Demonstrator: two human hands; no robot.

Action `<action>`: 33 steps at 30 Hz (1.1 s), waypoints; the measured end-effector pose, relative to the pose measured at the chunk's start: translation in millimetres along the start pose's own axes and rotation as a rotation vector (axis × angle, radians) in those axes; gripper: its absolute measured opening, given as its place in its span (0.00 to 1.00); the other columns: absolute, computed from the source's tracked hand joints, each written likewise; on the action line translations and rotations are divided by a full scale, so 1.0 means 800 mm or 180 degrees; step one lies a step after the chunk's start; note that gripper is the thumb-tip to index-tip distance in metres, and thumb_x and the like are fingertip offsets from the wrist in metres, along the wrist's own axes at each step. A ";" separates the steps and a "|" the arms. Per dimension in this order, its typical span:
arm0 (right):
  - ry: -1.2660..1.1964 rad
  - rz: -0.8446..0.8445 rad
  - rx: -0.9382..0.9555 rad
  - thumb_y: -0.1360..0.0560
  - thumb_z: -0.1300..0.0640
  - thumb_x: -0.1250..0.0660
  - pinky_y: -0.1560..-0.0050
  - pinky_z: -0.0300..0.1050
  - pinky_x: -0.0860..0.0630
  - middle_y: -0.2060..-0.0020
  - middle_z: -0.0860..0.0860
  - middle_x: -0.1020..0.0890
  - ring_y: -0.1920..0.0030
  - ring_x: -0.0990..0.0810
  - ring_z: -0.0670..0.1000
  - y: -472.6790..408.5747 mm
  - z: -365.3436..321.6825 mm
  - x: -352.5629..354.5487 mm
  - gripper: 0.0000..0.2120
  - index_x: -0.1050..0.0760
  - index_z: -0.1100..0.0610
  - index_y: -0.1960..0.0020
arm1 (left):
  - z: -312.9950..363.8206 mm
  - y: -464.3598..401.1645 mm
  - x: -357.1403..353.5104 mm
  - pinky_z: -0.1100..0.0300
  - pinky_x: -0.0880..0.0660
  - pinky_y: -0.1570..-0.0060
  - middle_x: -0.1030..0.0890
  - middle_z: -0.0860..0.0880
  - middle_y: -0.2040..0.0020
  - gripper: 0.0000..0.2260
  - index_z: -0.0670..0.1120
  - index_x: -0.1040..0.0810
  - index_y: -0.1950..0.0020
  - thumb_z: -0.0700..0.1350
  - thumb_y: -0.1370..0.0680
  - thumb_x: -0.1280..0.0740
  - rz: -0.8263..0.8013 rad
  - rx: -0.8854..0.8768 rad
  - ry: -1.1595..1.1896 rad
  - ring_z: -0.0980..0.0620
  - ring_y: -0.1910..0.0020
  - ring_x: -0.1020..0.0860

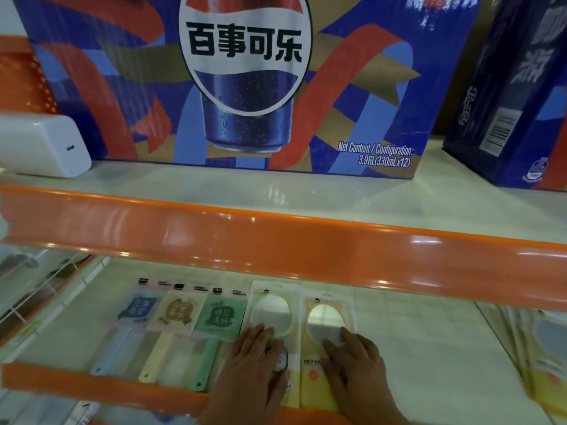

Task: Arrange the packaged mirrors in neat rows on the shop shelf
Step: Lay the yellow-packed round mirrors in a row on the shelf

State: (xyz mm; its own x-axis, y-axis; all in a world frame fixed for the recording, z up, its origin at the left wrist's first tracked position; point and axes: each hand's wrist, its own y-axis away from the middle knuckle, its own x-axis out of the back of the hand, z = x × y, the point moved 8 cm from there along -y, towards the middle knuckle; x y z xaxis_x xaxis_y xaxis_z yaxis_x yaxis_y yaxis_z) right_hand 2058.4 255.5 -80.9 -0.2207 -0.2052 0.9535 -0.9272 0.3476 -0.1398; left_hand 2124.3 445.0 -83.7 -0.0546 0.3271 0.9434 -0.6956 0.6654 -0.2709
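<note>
Your left hand (256, 360) lies flat, palm down, on the lower part of the green-framed packaged mirror (271, 314). Its fingers are straight and close together, their tips at the lower rim of the round glass. They press on the pack; they do not curl round it.

Your right hand (352, 363) lies the same way on the yellow-framed packaged mirror (328, 320), fingers extended and slightly spread, tips on the lower edge of the glass.

The two packs lie flat, side by side, on the lower shelf (414, 348), long edges touching or very nearly so; you cannot tell which from this view. Their top edges sit close to level, the yellow pack a little lower.

To their left, three handled mirrors lie in a row: a blue one (135, 314), a cream one (176, 314) and a green one (219, 320). Their heads overlap slightly, each resting partly on its neighbour, and the handles point toward the shelf's front lip (92, 383). The green handled mirror lies just beside the green-framed pack.

At the far right of the same shelf, a stack of further packs (540, 363) lies skewed and well apart from the row; it is blurred and its count cannot be told.

On the upper shelf (276, 191) stand a large cola carton (245, 87), a second dark blue carton (515, 102) at right, and a white device (40, 145) at left.
</note>
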 end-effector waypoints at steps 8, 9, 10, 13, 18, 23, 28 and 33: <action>-0.0140 0.0144 0.0082 0.32 0.36 0.39 0.55 0.56 0.19 0.42 0.52 0.18 0.46 0.20 0.60 0.000 0.001 0.000 0.20 0.18 0.43 0.48 | 0.001 0.000 0.002 0.53 0.40 0.33 0.24 0.51 0.35 0.21 0.52 0.24 0.38 0.61 0.25 0.39 -0.0047 0.0015 -0.0053 0.49 0.33 0.28; -0.0158 0.0146 0.0068 0.32 0.35 0.39 0.55 0.56 0.19 0.42 0.52 0.18 0.46 0.20 0.60 0.000 0.002 0.001 0.21 0.18 0.43 0.48 | 0.001 0.000 0.004 0.53 0.39 0.32 0.24 0.51 0.35 0.21 0.52 0.24 0.38 0.61 0.26 0.39 -0.0033 0.0013 -0.0060 0.49 0.34 0.28; -0.0180 0.0155 0.0047 0.33 0.35 0.39 0.55 0.56 0.19 0.42 0.52 0.18 0.46 0.20 0.60 0.000 0.002 0.001 0.21 0.18 0.43 0.48 | 0.002 -0.001 0.006 0.52 0.36 0.31 0.24 0.51 0.36 0.21 0.52 0.23 0.38 0.61 0.26 0.39 -0.0027 0.0017 -0.0066 0.49 0.34 0.28; -0.0198 0.0166 0.0005 0.33 0.34 0.39 0.54 0.56 0.19 0.42 0.51 0.19 0.46 0.20 0.59 0.001 0.002 0.003 0.21 0.18 0.43 0.49 | 0.003 -0.001 0.008 0.51 0.31 0.33 0.23 0.51 0.36 0.21 0.52 0.23 0.39 0.61 0.26 0.38 -0.0082 0.0033 -0.0093 0.49 0.35 0.27; -0.0220 0.0140 -0.0052 0.33 0.35 0.39 0.56 0.56 0.19 0.43 0.52 0.18 0.47 0.20 0.59 0.003 0.005 0.002 0.20 0.17 0.43 0.50 | 0.004 0.000 0.010 0.54 0.41 0.33 0.23 0.51 0.36 0.21 0.52 0.23 0.39 0.61 0.26 0.38 -0.0181 0.0081 0.0009 0.49 0.34 0.27; -0.0546 0.0339 0.0035 0.33 0.39 0.36 0.49 0.53 0.21 0.43 0.50 0.18 0.44 0.22 0.57 0.003 0.009 0.003 0.15 0.18 0.43 0.52 | 0.007 -0.004 0.013 0.54 0.35 0.32 0.22 0.52 0.38 0.20 0.53 0.22 0.41 0.62 0.28 0.38 -0.0218 0.0044 -0.0130 0.49 0.36 0.25; -0.1880 0.0769 -0.0865 0.33 0.57 0.24 0.52 0.41 0.28 0.61 0.40 0.19 0.49 0.21 0.50 0.015 0.051 0.026 0.10 0.20 0.52 0.72 | 0.027 -0.025 0.038 0.52 0.21 0.49 0.18 0.53 0.54 0.14 0.55 0.20 0.57 0.61 0.31 0.39 -0.0324 0.0061 -0.0344 0.50 0.52 0.19; -0.3150 0.0974 -0.1732 0.27 0.56 0.29 0.65 0.44 0.26 0.75 0.51 0.19 0.72 0.22 0.47 0.030 0.090 0.039 0.17 0.22 0.58 0.74 | 0.079 -0.052 0.042 0.53 0.20 0.54 0.20 0.51 0.57 0.15 0.53 0.21 0.59 0.59 0.30 0.43 -0.0534 0.0083 -0.0448 0.50 0.56 0.20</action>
State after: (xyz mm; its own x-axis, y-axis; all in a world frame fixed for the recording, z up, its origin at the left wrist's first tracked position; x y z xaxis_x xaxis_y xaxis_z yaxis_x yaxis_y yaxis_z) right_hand 2007.8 191.3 -74.1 -0.7742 -0.5846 0.2425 -0.5955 0.8027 0.0339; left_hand 2106.4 385.9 -28.5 -0.0348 0.1151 0.9927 -0.7215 0.6845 -0.1047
